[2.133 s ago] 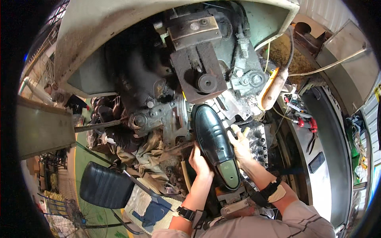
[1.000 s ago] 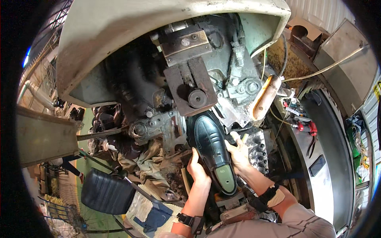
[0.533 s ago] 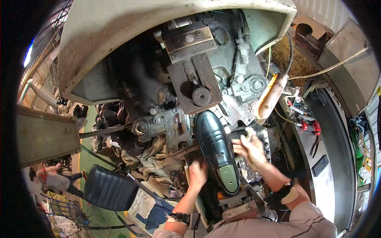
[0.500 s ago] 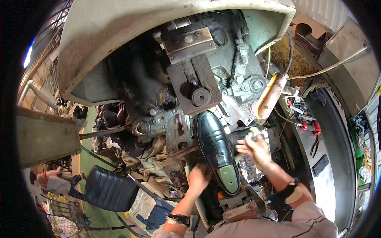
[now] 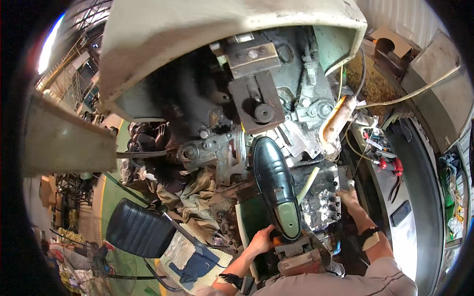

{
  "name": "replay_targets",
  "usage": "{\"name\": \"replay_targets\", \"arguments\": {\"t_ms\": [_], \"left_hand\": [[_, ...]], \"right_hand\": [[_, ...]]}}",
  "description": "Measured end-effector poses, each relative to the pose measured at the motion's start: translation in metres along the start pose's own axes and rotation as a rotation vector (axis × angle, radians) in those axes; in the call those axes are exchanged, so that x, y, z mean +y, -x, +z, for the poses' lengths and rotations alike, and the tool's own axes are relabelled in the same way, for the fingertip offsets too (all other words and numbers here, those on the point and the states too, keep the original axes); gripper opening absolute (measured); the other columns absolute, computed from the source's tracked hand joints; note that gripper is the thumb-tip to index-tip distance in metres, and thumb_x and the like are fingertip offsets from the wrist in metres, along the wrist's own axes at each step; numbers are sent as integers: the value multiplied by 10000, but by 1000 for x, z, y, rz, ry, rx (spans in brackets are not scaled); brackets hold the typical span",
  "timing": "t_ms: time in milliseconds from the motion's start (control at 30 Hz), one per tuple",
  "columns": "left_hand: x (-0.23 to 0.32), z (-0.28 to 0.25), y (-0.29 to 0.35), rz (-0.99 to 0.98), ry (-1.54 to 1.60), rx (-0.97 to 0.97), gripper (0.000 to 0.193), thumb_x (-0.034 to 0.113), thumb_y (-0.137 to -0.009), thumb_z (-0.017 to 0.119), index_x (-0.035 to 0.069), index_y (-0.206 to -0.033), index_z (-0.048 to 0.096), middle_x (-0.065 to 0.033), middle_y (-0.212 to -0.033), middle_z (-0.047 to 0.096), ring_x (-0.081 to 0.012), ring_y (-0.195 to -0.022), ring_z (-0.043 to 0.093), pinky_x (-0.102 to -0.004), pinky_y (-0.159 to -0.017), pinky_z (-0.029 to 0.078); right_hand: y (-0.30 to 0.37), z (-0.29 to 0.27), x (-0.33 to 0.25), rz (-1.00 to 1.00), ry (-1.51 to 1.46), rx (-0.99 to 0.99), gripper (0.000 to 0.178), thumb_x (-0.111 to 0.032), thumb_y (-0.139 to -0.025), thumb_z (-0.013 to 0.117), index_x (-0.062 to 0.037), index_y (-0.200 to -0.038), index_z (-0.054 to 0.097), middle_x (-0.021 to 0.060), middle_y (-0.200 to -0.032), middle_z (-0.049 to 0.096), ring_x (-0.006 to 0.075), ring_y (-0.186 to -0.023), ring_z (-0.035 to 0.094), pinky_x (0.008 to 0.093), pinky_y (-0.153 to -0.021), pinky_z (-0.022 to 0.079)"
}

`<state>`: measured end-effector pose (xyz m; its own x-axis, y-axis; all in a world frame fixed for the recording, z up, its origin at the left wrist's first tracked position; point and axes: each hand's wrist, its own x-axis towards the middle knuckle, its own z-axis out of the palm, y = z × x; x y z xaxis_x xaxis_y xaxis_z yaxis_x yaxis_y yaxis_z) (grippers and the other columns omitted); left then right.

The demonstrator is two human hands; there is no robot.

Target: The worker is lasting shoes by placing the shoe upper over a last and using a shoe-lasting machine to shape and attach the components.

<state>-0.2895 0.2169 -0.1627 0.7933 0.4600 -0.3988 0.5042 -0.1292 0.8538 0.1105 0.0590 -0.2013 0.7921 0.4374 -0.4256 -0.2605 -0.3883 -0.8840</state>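
Mach.: lg. pale hood (image 5: 232,19) is arching over dark workings & head block (image 5: 256,106).
Shoe: blk. shoe (image 5: 273,170) is lying sole-down under mach., toe by block, green last (image 5: 288,214) showing at heel, metal support (image 5: 298,254) sitting below heel end.
L hand: left hand (image 5: 260,240) is bending its fingers just beside heel end; can't tell if gripping.
R hand: right hand (image 5: 349,198) is hanging well apart from shoe, fingers part. curled; can't tell if holding anything.
Strip: pale-yel. strip (image 5: 308,185) is standing out just R of shoe.
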Motion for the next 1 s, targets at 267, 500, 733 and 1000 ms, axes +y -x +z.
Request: {"name": "replay_targets", "arguments": {"t_ms": [267, 500, 733, 1000], "left_hand": [[53, -26, 115, 53, -299, 98, 579, 247, -669, 856, 72, -1193, 681, -193, -1113, 679, -358, -1061, 644, -399, -919, 518], [101, -95, 238, 306, 498, 899, 413, 203, -720, 843, 19, -1060, 695, -91, -948, 710, -230, -868, 694, -338, -802, 558], [212, -120, 204, 437, 1096, 745, 356, 85, -760, 767, -8, -1079, 637, -102, -991, 687, -202, -855, 677, -351, -777, 555], [273, -42, 128, 796, 797, 325, 454, -55, -746, 768, -53, -1161, 584, -192, -1147, 686, -246, -1059, 664, -400, -977, 509]], "right_hand": [[82, 30, -109, -475, -61, -47, 327, -84, -935, 658, 65, -1214, 576, 49, -964, 690, 109, -888, 614, 258, -845, 490], [289, 67, -170, -1129, 315, -758, 489, -107, -788, 824, -28, -1222, 616, 171, -1175, 672, 290, -1071, 668, 435, -927, 531], [337, 92, -126, -1397, 212, -729, 1178, -269, -680, 921, 114, -1518, 187, 292, -1510, 349, 417, -1389, 389, 445, -1163, 294], [318, 0, -78, -1437, 221, -425, 775, -155, -632, 918, 74, -1256, 520, 259, -1227, 557, 472, -1202, 545, 559, -1130, 343]]}}
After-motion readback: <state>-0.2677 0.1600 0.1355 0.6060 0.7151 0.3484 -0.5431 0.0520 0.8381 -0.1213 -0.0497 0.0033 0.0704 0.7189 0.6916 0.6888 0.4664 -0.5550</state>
